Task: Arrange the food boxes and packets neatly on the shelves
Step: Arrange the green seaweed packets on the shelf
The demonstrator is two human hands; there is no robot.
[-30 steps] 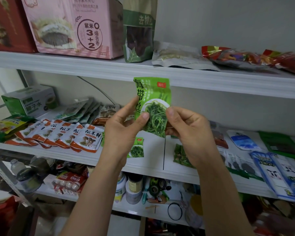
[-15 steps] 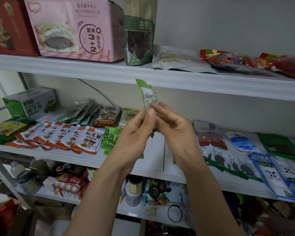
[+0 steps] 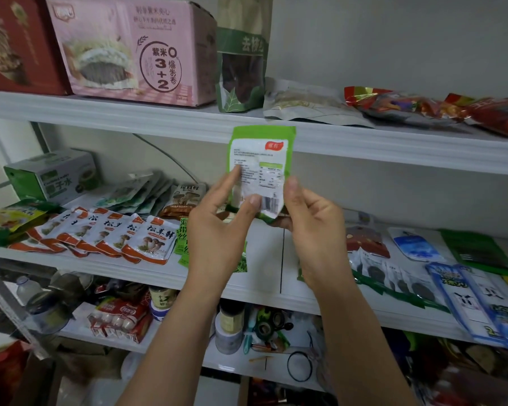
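I hold a small green seaweed packet point(image 3: 261, 165) upright in front of the middle shelf point(image 3: 264, 285), its white printed back facing me. My left hand point(image 3: 217, 230) pinches its lower left edge and my right hand point(image 3: 311, 227) grips its lower right edge. Below my hands, more green seaweed packets point(image 3: 184, 244) lie flat on the middle shelf. To their left a row of orange-and-white mushroom packets point(image 3: 100, 235) overlaps along the shelf front.
The top shelf point(image 3: 159, 118) holds a pink box point(image 3: 135, 51), a red box point(image 3: 18, 45), a green pouch point(image 3: 241, 63) and flat packets. A green carton point(image 3: 53, 174) stands at the middle shelf's left. Blue and green packets point(image 3: 467, 291) crowd its right. Bottles and jars fill the lower shelf.
I have turned the green packet over between my hands. Its picture side faced me a second ago, it was edge-on half a second ago, and its back label faces me now.
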